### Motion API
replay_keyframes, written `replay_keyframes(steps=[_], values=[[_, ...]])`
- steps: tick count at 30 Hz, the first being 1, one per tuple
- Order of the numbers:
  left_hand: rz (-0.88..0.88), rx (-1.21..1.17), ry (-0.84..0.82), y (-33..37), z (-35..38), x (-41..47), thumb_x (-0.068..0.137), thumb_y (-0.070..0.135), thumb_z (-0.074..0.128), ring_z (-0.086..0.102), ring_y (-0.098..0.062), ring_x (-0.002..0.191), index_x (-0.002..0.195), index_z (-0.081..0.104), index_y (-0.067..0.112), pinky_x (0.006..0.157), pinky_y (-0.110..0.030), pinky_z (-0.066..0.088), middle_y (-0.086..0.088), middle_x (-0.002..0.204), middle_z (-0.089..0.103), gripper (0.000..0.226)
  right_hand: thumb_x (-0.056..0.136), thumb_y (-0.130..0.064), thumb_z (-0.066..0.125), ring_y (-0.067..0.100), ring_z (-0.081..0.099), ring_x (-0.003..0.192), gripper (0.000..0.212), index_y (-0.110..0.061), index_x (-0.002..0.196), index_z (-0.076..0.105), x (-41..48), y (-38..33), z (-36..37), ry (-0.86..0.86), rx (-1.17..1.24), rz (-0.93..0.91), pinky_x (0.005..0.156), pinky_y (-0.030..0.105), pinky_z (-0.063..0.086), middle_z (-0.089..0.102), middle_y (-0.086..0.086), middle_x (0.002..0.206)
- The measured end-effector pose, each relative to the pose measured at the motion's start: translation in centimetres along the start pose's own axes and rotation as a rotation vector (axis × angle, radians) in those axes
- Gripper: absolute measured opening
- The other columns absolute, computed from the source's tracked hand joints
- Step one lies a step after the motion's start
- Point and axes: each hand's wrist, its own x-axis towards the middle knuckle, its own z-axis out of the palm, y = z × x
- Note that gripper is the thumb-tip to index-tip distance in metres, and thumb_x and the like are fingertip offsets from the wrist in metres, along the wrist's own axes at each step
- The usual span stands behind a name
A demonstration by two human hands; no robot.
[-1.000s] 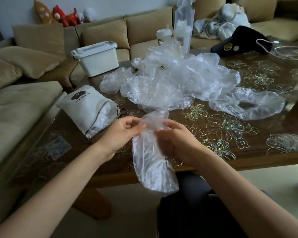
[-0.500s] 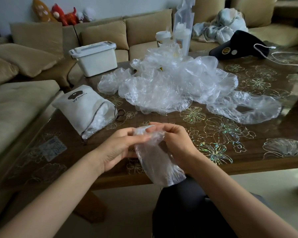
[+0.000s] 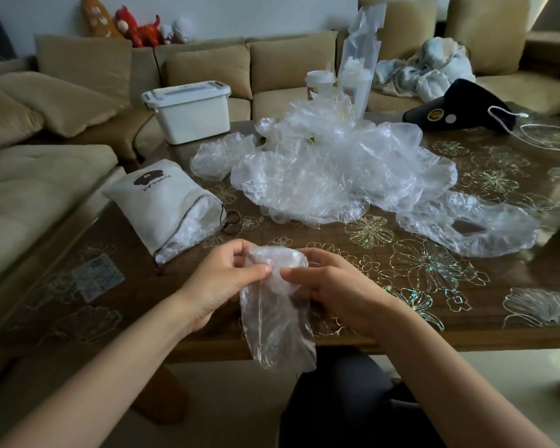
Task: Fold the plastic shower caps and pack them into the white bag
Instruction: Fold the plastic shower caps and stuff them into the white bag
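Note:
A clear plastic shower cap [image 3: 277,321], folded into a narrow strip, hangs over the table's near edge. My left hand [image 3: 222,281] pinches its upper left part and my right hand [image 3: 333,291] grips its upper right part, fingers curled round the folded top. The white drawstring bag [image 3: 162,202] with a black logo lies on its side at the left of the table, its mouth facing me with clear plastic showing inside. A large pile of loose shower caps [image 3: 330,169] covers the table's middle, and one more cap [image 3: 466,227] lies flat to the right.
The wooden table [image 3: 466,318] has a glass top with flower patterns. A white lidded box [image 3: 191,113] stands at the far left corner, cups and a tall plastic bag [image 3: 353,72] behind the pile, a black hat [image 3: 456,108] at far right. Sofas surround the table.
The long hanging cap has been folded shorter at its top. Both hands have stayed on it near the table edge, their fingers shifting along the fold.

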Motion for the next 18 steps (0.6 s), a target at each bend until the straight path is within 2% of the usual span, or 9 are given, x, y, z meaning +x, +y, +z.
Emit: replay_keyframes(steps=[3, 5, 7, 9, 11, 14, 18], values=[[0.025, -0.008, 0.008, -0.1, -0.1, -0.2, 0.080, 0.005, 0.069, 0.063, -0.004, 0.073, 0.094, 0.062, 0.012, 0.071, -0.021, 0.046, 0.008, 0.073, 0.067, 0.017, 0.079, -0.002, 0.069, 0.033, 0.065, 0.086, 0.036, 0.003, 0.112, 0.057, -0.1, 0.4, -0.2, 0.011, -0.113, -0.023, 0.080, 0.043, 0.054, 0.066, 0.021, 0.102], [0.016, -0.083, 0.014, -0.3, -0.1, -0.4, 0.076, 0.014, 0.072, 0.065, -0.006, 0.082, 0.100, 0.060, 0.014, 0.077, -0.023, 0.045, 0.004, 0.083, 0.070, 0.027, 0.080, -0.003, 0.069, 0.029, 0.064, 0.078, 0.025, 0.007, 0.101, 0.060, -0.1, 0.7, 0.1, 0.068, -0.188, -0.071, 0.076, 0.042, 0.054, 0.066, 0.020, 0.091], [-0.033, -0.154, -0.017, -0.6, -0.2, -0.6, 0.067, 0.028, 0.073, 0.065, -0.007, 0.089, 0.106, 0.059, 0.019, 0.079, -0.025, 0.047, 0.003, 0.093, 0.071, 0.042, 0.082, -0.002, 0.068, 0.023, 0.063, 0.073, 0.014, 0.003, 0.092, 0.060, 0.0, 0.8, 0.4, 0.130, -0.205, -0.122, 0.072, 0.038, 0.054, 0.066, 0.016, 0.085], [-0.081, -0.140, -0.056, -0.9, -0.1, -0.8, 0.061, 0.031, 0.073, 0.067, -0.012, 0.091, 0.108, 0.060, 0.019, 0.080, -0.028, 0.051, 0.001, 0.099, 0.072, 0.051, 0.084, 0.001, 0.064, 0.022, 0.063, 0.072, 0.011, 0.001, 0.094, 0.058, 0.2, 0.7, 0.8, 0.143, -0.188, -0.155, 0.069, 0.035, 0.054, 0.065, 0.015, 0.084], [-0.089, -0.119, -0.037, -1.2, 0.0, -0.9, 0.067, 0.023, 0.074, 0.069, -0.014, 0.088, 0.105, 0.062, 0.014, 0.077, -0.026, 0.054, -0.002, 0.095, 0.073, 0.041, 0.086, 0.000, 0.062, 0.024, 0.063, 0.075, 0.015, 0.002, 0.099, 0.056, 0.2, 0.8, 1.2, 0.153, -0.201, -0.159, 0.068, 0.035, 0.055, 0.064, 0.017, 0.089], [-0.090, -0.132, 0.053, -1.5, -0.1, -0.7, 0.079, 0.007, 0.069, 0.069, -0.010, 0.072, 0.094, 0.064, 0.011, 0.063, -0.019, 0.053, 0.000, 0.081, 0.071, 0.016, 0.088, -0.006, 0.061, 0.020, 0.064, 0.077, 0.016, -0.007, 0.102, 0.054, 0.4, 1.1, 1.7, 0.153, -0.231, -0.155, 0.063, 0.031, 0.054, 0.065, 0.013, 0.095], [-0.127, -0.171, 0.072, -1.3, -0.1, -0.6, 0.081, 0.006, 0.067, 0.068, -0.016, 0.074, 0.093, 0.063, 0.011, 0.064, -0.024, 0.054, -0.005, 0.085, 0.070, 0.013, 0.090, -0.003, 0.057, 0.021, 0.066, 0.078, 0.016, -0.011, 0.104, 0.055, 0.3, 1.0, 1.7, 0.090, -0.099, -0.150, 0.064, 0.033, 0.055, 0.066, 0.013, 0.096]])
